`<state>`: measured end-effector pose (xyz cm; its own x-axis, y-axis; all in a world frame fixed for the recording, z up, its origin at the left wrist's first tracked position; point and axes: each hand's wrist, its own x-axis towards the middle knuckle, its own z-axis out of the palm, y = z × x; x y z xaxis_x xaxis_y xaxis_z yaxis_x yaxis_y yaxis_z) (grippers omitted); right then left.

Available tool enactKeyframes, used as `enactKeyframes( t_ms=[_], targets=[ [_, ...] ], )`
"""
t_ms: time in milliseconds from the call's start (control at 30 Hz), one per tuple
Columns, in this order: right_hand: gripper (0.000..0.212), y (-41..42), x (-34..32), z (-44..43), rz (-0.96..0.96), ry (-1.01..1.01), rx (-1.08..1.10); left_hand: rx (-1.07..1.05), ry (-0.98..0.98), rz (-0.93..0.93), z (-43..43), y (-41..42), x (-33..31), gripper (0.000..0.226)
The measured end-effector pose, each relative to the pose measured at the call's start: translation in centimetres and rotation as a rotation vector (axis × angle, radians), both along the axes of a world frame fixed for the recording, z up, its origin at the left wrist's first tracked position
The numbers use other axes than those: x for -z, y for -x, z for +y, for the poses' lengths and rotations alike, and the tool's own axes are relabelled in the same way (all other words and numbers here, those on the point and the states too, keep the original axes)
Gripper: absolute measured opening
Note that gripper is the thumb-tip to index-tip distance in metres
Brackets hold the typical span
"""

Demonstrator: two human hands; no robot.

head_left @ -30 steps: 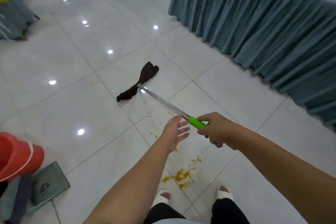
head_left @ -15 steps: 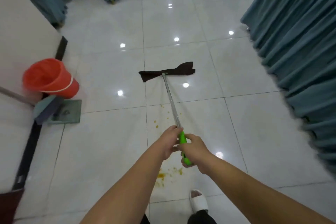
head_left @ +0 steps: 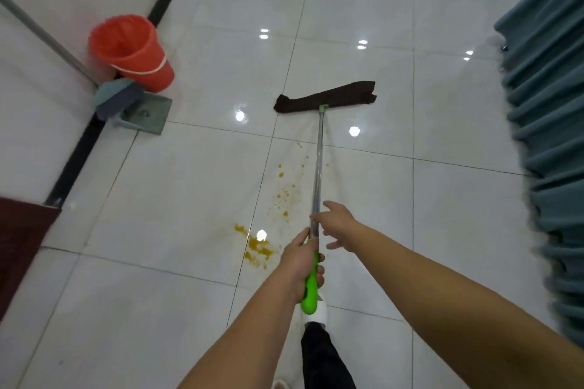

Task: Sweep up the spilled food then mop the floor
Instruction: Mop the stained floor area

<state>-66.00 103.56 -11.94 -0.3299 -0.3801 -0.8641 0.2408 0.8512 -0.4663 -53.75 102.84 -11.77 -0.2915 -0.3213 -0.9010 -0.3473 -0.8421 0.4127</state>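
Mop [head_left: 316, 186] handling is judged light: metal shaft [head_left: 319, 142] stiff, dark cloth head [head_left: 325, 97] limp, laid flat at 12 o'clock. The green grip [head_left: 311, 290] is clasped by the left hand [head_left: 298, 262]; the right hand [head_left: 338, 224] is spread loose beside the shaft, where a second hold is best taken. Spilled food [head_left: 257, 248] is smeared at 9 o'clock of the hands. A red bucket [head_left: 132, 50] and dustpan [head_left: 145, 114] are set at 10 o'clock, drapes [head_left: 546, 136] at 3 o'clock.

Left hand [head_left: 299, 264] grips mop handle [head_left: 317, 186]; right hand [head_left: 337, 226] seemingly open.
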Motion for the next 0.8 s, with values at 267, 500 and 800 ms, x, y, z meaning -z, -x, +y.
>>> enactKeyframes(
  t_ms=[267, 500, 800],
  targets=[
    [0.013, -11.6, 1.5, 2.3, -0.072, -0.078, -0.121, 0.031, 0.097, -0.136, 4.2, -12.6, -0.5, 0.037],
    [0.007, -21.2, -0.3, 7.5, -0.109, -0.066, -0.177, -0.037, 0.071, -0.116, 9.6, -22.6, -4.2, 0.037],
    [0.008, -20.0, -0.6, 8.1, -0.018, 0.003, 0.156, -0.019, -0.008, 0.136, 14.4, -20.4, -8.1, 0.057]
  ],
)
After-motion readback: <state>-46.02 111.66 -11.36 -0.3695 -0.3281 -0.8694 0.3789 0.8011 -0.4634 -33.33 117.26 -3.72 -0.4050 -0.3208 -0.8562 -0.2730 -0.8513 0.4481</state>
